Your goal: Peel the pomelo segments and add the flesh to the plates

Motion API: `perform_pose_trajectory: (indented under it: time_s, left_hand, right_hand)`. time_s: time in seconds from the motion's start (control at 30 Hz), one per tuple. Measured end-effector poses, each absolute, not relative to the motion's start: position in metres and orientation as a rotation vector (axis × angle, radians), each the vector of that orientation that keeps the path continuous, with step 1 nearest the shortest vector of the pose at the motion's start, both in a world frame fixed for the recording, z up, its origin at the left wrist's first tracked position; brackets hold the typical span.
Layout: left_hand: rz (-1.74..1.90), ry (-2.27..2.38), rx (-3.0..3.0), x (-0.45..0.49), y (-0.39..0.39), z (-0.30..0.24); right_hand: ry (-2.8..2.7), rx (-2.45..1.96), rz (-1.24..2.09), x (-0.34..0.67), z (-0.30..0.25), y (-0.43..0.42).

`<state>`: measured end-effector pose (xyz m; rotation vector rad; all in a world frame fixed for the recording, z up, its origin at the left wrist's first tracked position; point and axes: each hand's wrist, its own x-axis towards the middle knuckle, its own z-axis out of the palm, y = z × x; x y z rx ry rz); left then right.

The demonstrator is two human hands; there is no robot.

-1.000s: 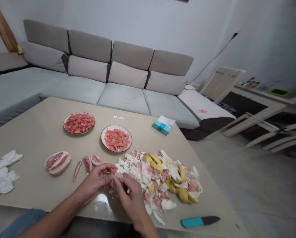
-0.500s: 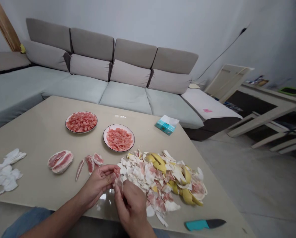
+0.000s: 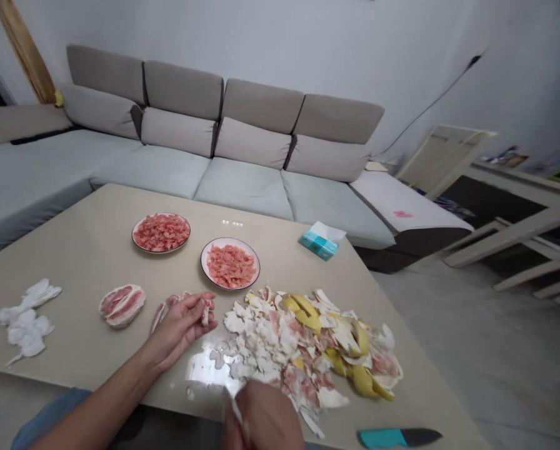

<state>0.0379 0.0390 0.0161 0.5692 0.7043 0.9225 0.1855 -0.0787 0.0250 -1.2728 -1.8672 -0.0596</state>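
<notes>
My left hand (image 3: 181, 328) pinches a small piece of pink pomelo flesh (image 3: 207, 311) with white membrane on it, above the table. Low at the front edge, my right hand (image 3: 265, 415) is closed and blurred, with a thin whitish strip of pomelo membrane (image 3: 234, 406) showing at its thumb side. Pomelo segments (image 3: 158, 315) lie partly hidden behind my left hand. Farther left rests a peeled pomelo chunk (image 3: 122, 305). A heap of white pith and yellow pomelo peel (image 3: 303, 340) spreads to the right of my hands.
Two plates of pink pomelo flesh, a left plate (image 3: 134, 241) and a right plate (image 3: 205, 270), stand at the back. A teal-handled knife (image 3: 399, 437) lies front right, a tissue box (image 3: 320, 242) back right. Crumpled tissues (image 3: 29, 325) lie left; a sofa (image 3: 242, 187) stands beyond.
My hands have come apart. The right moved down toward the table's front edge with the membrane strip; the left shifted slightly left, still pinching the flesh. The whole view has shifted slightly.
</notes>
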Motion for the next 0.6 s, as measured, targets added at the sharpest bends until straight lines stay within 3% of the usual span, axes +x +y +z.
perform_pose_trajectory:
  time_s: [0.17, 0.33, 0.6]
  left_hand:
    - [0.781, 0.666, 0.516, 0.042, 0.033, 0.020]
    - [0.758, 0.658, 0.459, 0.045, 0.033, 0.018]
    - [0.749, 0.739, 0.649, 0.042, 0.032, 0.019]
  right_hand:
    - [-1.912, -1.651, 0.049, 0.218, 0.039, -0.060]
    - [-2.004, -2.077, -0.023, 0.245, 0.013, -0.057]
    - [-1.954, -2.241, -0.089, 0.247, 0.011, -0.058]
